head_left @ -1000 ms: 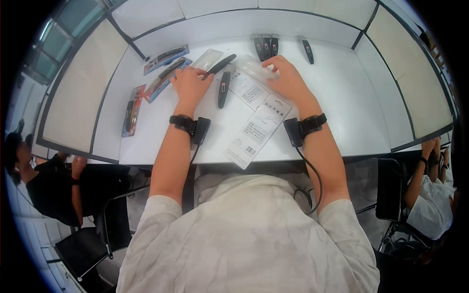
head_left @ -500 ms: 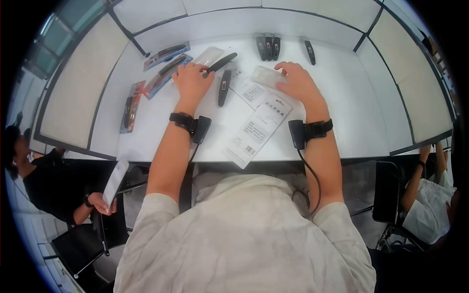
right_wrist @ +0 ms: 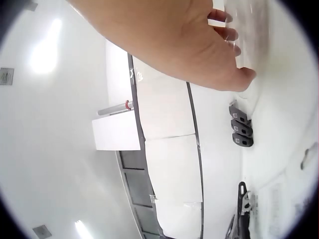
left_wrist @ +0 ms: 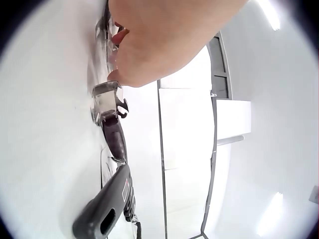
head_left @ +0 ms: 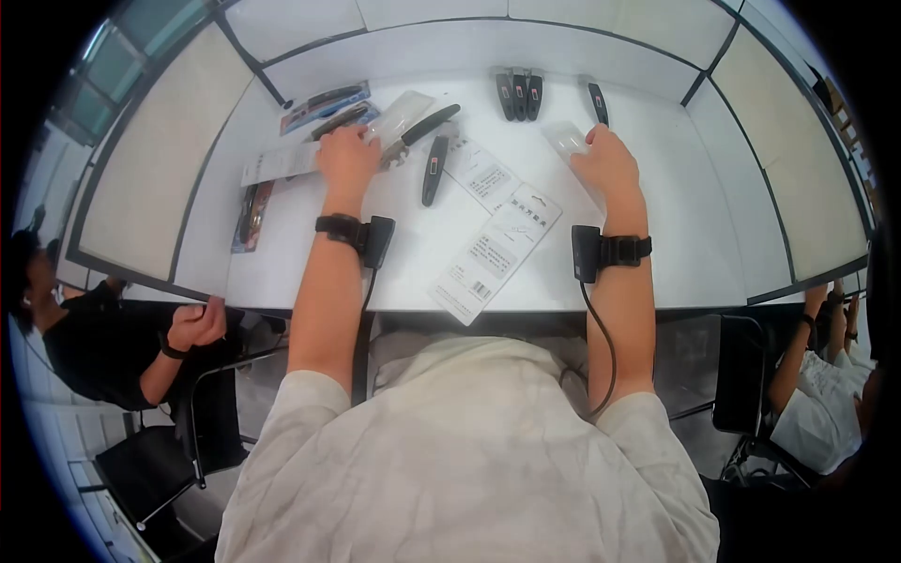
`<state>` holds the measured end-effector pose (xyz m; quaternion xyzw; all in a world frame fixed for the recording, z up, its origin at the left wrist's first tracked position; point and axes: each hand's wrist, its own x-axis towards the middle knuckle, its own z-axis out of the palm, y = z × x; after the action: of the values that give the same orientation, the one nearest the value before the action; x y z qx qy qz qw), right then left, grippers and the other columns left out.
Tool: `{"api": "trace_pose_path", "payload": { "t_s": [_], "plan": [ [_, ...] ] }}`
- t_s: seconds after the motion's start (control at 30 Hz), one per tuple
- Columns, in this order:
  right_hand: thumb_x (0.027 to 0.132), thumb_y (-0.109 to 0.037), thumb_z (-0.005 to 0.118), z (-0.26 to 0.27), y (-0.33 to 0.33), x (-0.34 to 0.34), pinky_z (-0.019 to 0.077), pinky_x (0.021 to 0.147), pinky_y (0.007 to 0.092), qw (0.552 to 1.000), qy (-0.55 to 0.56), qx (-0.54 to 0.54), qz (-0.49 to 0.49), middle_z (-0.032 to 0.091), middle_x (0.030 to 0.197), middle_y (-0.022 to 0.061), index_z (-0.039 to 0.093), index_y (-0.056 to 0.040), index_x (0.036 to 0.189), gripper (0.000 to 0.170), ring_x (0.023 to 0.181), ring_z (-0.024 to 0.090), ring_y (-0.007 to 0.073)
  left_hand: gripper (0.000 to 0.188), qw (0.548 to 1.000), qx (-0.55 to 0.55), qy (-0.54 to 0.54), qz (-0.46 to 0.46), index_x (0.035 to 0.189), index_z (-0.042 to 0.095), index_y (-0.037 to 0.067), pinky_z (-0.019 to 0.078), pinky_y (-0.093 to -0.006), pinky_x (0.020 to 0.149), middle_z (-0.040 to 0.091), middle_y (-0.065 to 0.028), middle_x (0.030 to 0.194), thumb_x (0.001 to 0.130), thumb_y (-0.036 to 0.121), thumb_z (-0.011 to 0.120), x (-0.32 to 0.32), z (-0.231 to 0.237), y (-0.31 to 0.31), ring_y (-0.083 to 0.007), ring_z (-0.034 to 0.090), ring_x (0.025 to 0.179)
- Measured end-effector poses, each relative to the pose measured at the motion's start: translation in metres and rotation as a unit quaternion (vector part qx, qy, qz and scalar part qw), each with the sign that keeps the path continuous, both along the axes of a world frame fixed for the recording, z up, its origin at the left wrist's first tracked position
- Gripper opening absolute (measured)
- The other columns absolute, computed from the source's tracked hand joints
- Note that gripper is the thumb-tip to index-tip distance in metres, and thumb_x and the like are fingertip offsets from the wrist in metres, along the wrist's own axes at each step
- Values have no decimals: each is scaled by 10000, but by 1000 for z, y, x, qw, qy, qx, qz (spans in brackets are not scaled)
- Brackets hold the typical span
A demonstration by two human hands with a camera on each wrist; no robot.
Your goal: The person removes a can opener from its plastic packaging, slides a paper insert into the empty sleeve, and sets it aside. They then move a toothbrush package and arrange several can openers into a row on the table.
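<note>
My left hand [head_left: 347,164] grips a white printed card [head_left: 272,165], which sticks out to the left across the carded packs. Just right of its thumb lies a black-handled tool with a hooked metal head [left_wrist: 107,99]. A clear plastic shell [head_left: 404,114] lies beyond that hand. Another black-handled tool [head_left: 435,171] rests nearer the middle, its slotted handle large in the left wrist view. My right hand [head_left: 610,164] holds a clear blister shell [head_left: 566,139], its fingers curled at the plastic in the right wrist view.
Three black-handled tools [head_left: 519,96] stand side by side at the back, with one more [head_left: 598,101] to their right. Printed backing cards [head_left: 497,249] lie mid-table. Carded packs [head_left: 324,105] lie at the left. White panels [head_left: 802,150] wall the table.
My right hand has moved right, carrying the clear shell off the printed cards. The left hand has shifted slightly left from the black-handled tool, and a white card now shows at it.
</note>
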<state>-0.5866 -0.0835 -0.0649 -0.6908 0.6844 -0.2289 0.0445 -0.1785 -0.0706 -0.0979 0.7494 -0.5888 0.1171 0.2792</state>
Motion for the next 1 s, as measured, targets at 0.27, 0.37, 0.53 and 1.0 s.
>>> {"api": "trace_pose_path", "payload": {
  "t_s": [0.27, 0.37, 0.53, 1.0],
  "plan": [
    [822, -266, 784, -3, -9, 13, 537, 869, 431, 981, -163, -91, 62, 728, 1047, 135, 677, -40, 1129, 396, 997, 689, 326, 356, 968, -226, 66, -92, 1184, 773, 142, 494, -469, 961, 745, -65, 1073, 849, 256, 813, -9, 15, -2, -314, 642, 1118],
    [825, -226, 813, 14, -3, 31, 529, 867, 413, 920, -353, -83, 149, 722, 1072, 111, 706, -56, 1161, 391, 987, 678, 291, 331, 939, -279, 74, -189, 1199, 760, 112, 507, -419, 977, 736, -73, 1072, 878, 179, 803, -40, 36, 13, -301, 652, 1123],
    [838, -126, 809, 26, 4, 46, 493, 939, 404, 875, -287, -311, 233, 718, 1145, 78, 752, -114, 1159, 326, 1065, 655, 286, 407, 921, -195, 85, -326, 1270, 731, 105, 514, -386, 1006, 725, -86, 1141, 871, 74, 808, -68, 43, 26, -285, 673, 1120],
    [847, -51, 795, 21, 23, 69, 513, 984, 386, 888, -216, -209, 349, 694, 1148, 93, 742, -75, 1197, 354, 1118, 648, 291, 837, 830, -44, 370, -415, 1552, 438, 62, 570, -328, 981, 632, -97, 1322, 806, -37, 806, -84, 40, 34, -209, 628, 1235]
  ]
}}
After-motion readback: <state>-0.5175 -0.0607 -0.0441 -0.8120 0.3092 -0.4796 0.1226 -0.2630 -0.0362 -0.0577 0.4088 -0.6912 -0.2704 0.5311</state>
